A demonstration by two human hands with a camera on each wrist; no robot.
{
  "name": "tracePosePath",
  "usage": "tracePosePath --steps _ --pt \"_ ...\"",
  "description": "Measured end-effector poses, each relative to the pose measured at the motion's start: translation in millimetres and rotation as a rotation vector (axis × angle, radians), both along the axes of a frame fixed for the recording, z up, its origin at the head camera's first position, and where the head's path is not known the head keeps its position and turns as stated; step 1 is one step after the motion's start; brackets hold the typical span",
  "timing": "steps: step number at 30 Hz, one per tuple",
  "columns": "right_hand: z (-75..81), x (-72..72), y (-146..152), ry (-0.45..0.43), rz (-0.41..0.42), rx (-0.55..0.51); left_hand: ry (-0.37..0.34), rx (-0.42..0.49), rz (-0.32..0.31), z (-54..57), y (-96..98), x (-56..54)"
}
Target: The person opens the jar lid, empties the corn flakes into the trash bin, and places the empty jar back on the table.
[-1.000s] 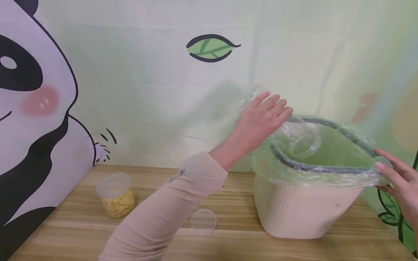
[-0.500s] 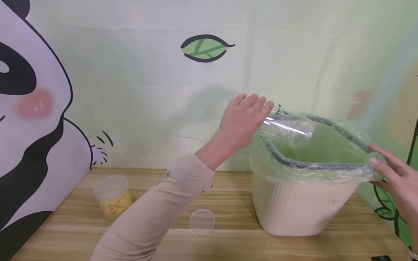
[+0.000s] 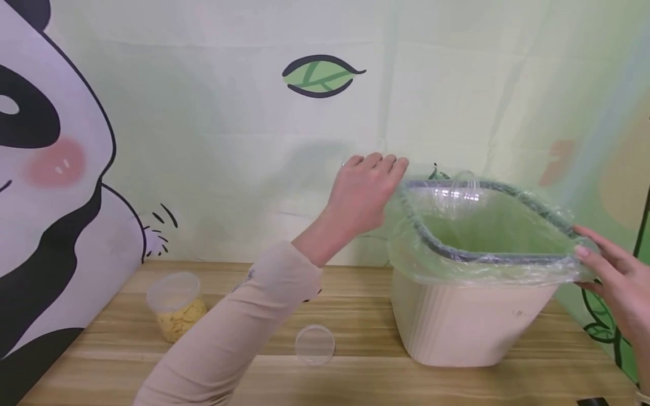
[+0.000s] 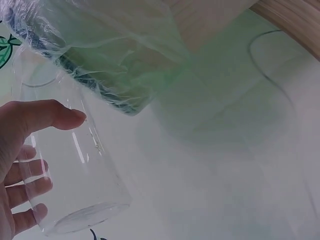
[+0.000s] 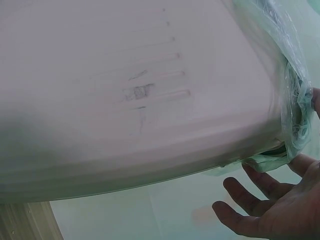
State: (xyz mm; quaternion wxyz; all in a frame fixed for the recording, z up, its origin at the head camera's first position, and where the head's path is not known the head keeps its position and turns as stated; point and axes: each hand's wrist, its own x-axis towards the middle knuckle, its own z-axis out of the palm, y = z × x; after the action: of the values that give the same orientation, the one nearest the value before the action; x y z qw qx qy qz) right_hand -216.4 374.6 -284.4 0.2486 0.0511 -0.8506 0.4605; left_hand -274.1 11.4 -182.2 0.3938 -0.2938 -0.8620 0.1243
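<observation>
My left hand [image 3: 363, 189] holds a clear plastic jar [image 4: 82, 175], thumb on one side and fingers round the other. In the head view the jar's far end [image 3: 464, 186] shows at the back of the trash bin [image 3: 477, 327], overlapping its rim. The left wrist view shows no contents in the jar beyond a few specks on its wall. A thin green bin liner [image 3: 431, 268] covers the bin's mouth, folded out around a dark grey ring [image 3: 513, 259]. At the bin's right corner my right hand [image 3: 616, 282] grips the lined rim, thumb on top, fingers beneath.
A clear tub [image 3: 178, 307] of yellow chip-like pieces stands at the table's left. In front of the bin lies a round clear lid [image 3: 315, 344]. A black object [image 3: 593, 401] shows at the lower right. Behind the wooden table [image 3: 365, 327] hangs a printed backdrop [image 3: 228, 113].
My left hand has drawn back leftward and slightly down; the jar's far end has risen from over the bin's opening to its back rim. My right hand stays at the corner.
</observation>
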Motion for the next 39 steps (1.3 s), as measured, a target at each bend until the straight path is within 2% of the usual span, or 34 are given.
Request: tracePosePath --steps 7,14,22,37,39 --pt "-1.5 -2.4 -1.2 -0.013 -0.001 0.006 0.048 0.004 0.014 -4.6 -6.1 -0.2" --pt "-2.5 -3.7 -3.9 -0.020 -0.012 0.011 0.007 0.028 0.022 -9.5 -14.6 -1.8" --pt "-4.2 -3.9 -2.4 -0.005 -0.018 -0.007 0.031 0.122 -0.048 -17.3 -22.7 -4.8" --pt "-5.1 -6.4 0.3 0.008 0.044 -0.118 0.002 0.196 -0.085 -30.2 -38.0 -3.3" --pt "-5.4 -6.5 -0.3 0.009 0.043 -0.108 0.006 0.206 -0.089 -32.8 -41.1 -3.6"
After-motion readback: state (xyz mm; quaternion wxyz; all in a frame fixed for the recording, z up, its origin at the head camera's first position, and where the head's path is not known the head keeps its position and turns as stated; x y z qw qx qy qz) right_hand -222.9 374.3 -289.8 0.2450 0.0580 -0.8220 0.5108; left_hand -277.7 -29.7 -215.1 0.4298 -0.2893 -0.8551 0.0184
